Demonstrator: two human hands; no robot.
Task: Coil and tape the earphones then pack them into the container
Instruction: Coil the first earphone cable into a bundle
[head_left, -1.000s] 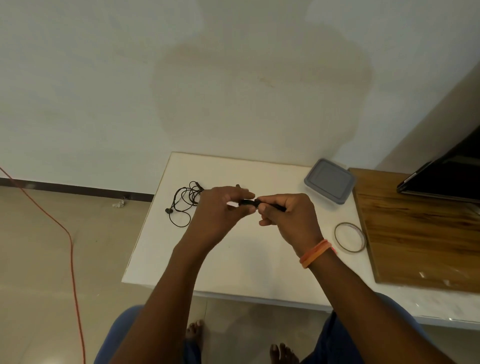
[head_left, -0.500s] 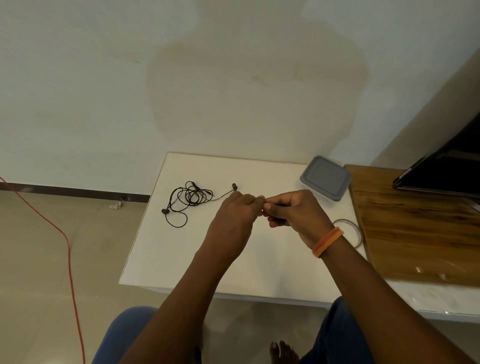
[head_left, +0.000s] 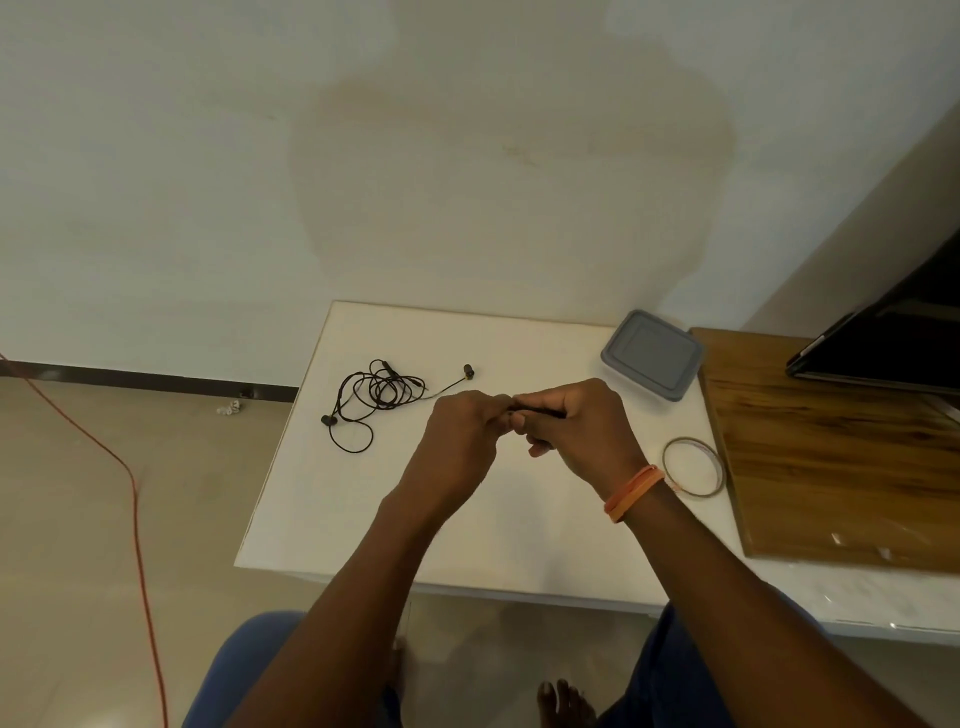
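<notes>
A tangled black pair of earphones (head_left: 382, 392) lies loose on the white table (head_left: 467, 525), left of my hands, with one earbud out toward the back. Above the table's middle my left hand (head_left: 457, 441) and my right hand (head_left: 576, 426) meet fingertip to fingertip. Between them they pinch a thin black bundle (head_left: 543, 412), mostly hidden by the fingers; it looks like coiled earphone cable. The grey lidded container (head_left: 653, 354) stands closed at the back right. A thin roll of clear tape (head_left: 693, 466) lies flat just right of my right wrist.
A wooden board (head_left: 841, 457) covers the table's right part, with a dark screen (head_left: 893, 338) leaning at its back. An orange cable (head_left: 132, 483) runs across the floor on the left. My knees and bare feet are below the table's front edge.
My hands have drawn closer together and shifted a little right. My left hand no longer covers the tangled earphones, which now show in full.
</notes>
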